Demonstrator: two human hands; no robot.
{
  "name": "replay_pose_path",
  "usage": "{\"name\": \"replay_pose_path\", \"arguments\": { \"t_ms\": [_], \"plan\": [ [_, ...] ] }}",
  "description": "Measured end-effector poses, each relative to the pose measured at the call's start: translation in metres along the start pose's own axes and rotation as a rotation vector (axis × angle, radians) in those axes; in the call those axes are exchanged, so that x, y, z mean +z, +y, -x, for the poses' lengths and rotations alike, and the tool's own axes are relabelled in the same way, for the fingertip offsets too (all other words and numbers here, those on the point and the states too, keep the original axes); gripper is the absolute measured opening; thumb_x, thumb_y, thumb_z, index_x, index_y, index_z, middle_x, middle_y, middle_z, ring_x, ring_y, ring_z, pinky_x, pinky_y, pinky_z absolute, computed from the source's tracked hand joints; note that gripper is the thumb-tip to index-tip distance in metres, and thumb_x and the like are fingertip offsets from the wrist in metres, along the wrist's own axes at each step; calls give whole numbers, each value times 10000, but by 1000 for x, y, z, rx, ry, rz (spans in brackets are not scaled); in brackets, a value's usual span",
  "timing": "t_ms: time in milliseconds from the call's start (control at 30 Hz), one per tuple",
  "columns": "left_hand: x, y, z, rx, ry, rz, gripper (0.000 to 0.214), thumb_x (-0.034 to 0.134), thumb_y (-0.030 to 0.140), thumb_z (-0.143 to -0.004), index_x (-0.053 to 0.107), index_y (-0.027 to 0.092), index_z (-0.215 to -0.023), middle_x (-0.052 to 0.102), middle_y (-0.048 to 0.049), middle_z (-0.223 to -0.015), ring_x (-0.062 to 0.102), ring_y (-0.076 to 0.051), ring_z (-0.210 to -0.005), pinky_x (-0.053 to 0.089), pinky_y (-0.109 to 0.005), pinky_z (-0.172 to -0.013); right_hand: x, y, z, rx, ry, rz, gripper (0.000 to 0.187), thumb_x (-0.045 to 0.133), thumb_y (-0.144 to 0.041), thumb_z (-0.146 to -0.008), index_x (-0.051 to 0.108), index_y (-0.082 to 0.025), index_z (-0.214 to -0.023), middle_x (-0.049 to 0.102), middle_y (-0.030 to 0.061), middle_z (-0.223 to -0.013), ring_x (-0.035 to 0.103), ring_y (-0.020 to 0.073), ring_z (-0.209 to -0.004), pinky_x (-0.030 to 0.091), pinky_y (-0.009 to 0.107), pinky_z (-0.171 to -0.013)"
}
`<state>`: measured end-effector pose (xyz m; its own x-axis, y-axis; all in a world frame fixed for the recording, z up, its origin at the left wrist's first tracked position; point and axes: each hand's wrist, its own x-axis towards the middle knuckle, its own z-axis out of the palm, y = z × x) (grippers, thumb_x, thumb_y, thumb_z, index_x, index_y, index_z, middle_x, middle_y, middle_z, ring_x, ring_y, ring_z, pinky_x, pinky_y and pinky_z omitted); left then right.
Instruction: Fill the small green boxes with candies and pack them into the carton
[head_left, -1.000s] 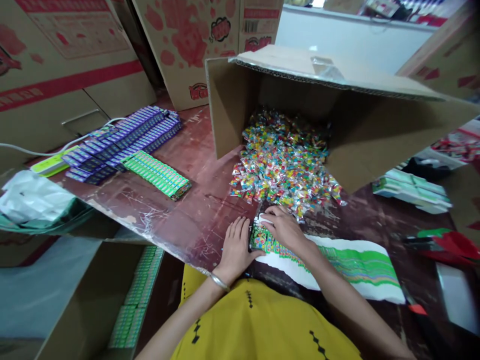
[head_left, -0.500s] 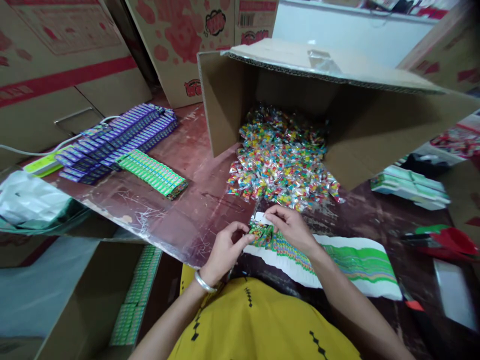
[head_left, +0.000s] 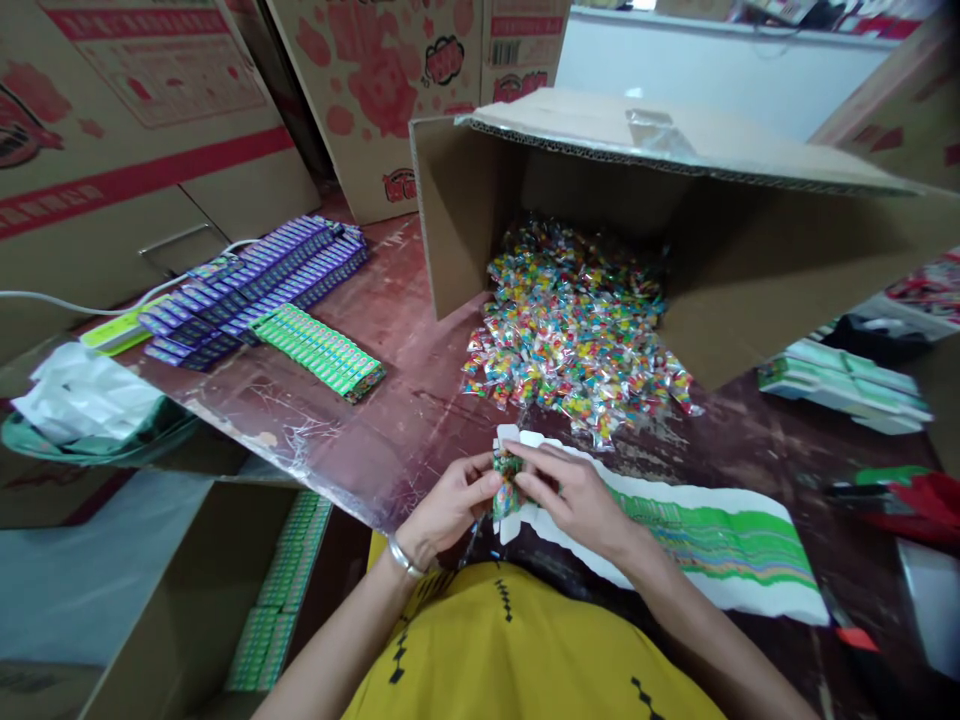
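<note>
Between my two hands is a small green printed carton (head_left: 505,497) with white flaps sticking out at its top and bottom. My left hand (head_left: 448,503) is closed, pinching the carton's left side between thumb and fingers. From the right, my right hand (head_left: 583,497) grips the same carton, its fingers covering part of it. Under and beyond my right forearm runs a long fanned row of flat green-and-white cartons (head_left: 720,545). Just behind my hands lies a heap of small clear packets of colourful candy (head_left: 574,330), spilling from a cardboard box (head_left: 757,260) on its side.
Stacked purple cartons (head_left: 255,280) and a row of filled green cartons (head_left: 322,350) lie on the table at left. Below the table edge, an open box (head_left: 172,590) holds green cartons. More flat cartons (head_left: 844,380) and a red item (head_left: 919,510) lie at right.
The carton has turned in my hands and its white flaps now stand out at both ends. My right hand has shifted slightly lower. The view has moved a little to the left.
</note>
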<state>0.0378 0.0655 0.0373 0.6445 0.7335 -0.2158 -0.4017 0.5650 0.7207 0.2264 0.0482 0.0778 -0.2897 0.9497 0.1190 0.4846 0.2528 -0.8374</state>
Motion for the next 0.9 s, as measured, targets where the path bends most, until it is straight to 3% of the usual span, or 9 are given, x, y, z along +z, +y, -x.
{"name": "replay_pose_path", "arguments": {
  "t_ms": [167, 233, 333, 433, 500, 600, 733, 800, 900],
  "plan": [
    [1, 8, 4, 11, -52, -287, 461, 732, 406, -752, 670, 141, -1124, 691, -78, -984, 630, -211, -921, 450, -308, -862, -3, 3, -3, 235, -212, -334, 133, 567, -328, -893, 587, -213, -957, 584, -39, -634, 559, 111, -551, 446, 208, -512],
    [1, 11, 6, 15, -57, -418, 419, 711, 390, -774, 678, 143, -1112, 690, -67, -996, 618, -209, -938, 448, -294, -859, -5, 7, -6, 293, -259, -407, 160, 601, -363, -864, 568, -206, -861, 562, -51, -577, 507, 98, -464, 392, 189, -422],
    [0, 11, 6, 55, 97, -461, 368, 642, 389, -832, 679, 138, -1098, 697, -61, -977, 621, -185, -847, 467, -267, -767, -2, 14, -9, 324, -30, -441, 210, 624, -391, -838, 576, -209, -934, 560, -53, -583, 501, 100, -459, 405, 198, -437],
    [0, 4, 2, 168, 289, -401, 334, 622, 376, -848, 673, 142, -1081, 700, -59, -991, 622, -177, -835, 477, -270, -768, 12, 18, -8, 292, 144, -401, 293, 682, -370, -791, 602, -218, -1028, 635, -4, -791, 587, 134, -651, 463, 225, -563],
    [1, -2, -1, 240, 382, -401, 290, 647, 362, -829, 683, 135, -1007, 700, -56, -967, 623, -180, -848, 483, -277, -788, 25, 19, -6, 268, 146, -314, 190, 668, -375, -806, 644, -204, -884, 617, -7, -765, 561, 135, -665, 440, 225, -575],
    [6, -11, -6, 347, 533, -408, 264, 692, 328, -793, 640, 147, -978, 684, -33, -878, 630, -166, -806, 499, -269, -758, 42, 19, -3, 252, 234, -193, 283, 587, -394, -871, 626, -186, -684, 512, -28, -595, 462, 116, -570, 377, 230, -536],
    [12, -17, -6, 476, 673, -473, 525, 711, 273, -777, 491, 207, -1249, 666, -36, -981, 651, -158, -844, 517, -268, -772, 51, 20, -4, 253, 330, -283, 255, 590, -379, -871, 664, -213, -1050, 592, -9, -721, 506, 128, -611, 421, 240, -572],
    [12, -17, -4, 446, 629, -534, 521, 672, 282, -809, 488, 210, -1292, 649, -70, -1125, 647, -178, -949, 508, -295, -853, 52, 21, -5, 250, 323, -336, 376, 602, -371, -862, 596, -235, -1212, 617, 4, -798, 539, 138, -642, 455, 249, -601],
    [8, -12, 0, 365, 493, -567, 437, 638, 290, -836, 545, 192, -1252, 643, -83, -1185, 626, -203, -1034, 486, -318, -918, 52, 23, -7, 231, 303, -317, 341, 602, -353, -861, 600, -246, -1185, 617, 5, -799, 555, 144, -649, 466, 254, -611]
  ]
}}
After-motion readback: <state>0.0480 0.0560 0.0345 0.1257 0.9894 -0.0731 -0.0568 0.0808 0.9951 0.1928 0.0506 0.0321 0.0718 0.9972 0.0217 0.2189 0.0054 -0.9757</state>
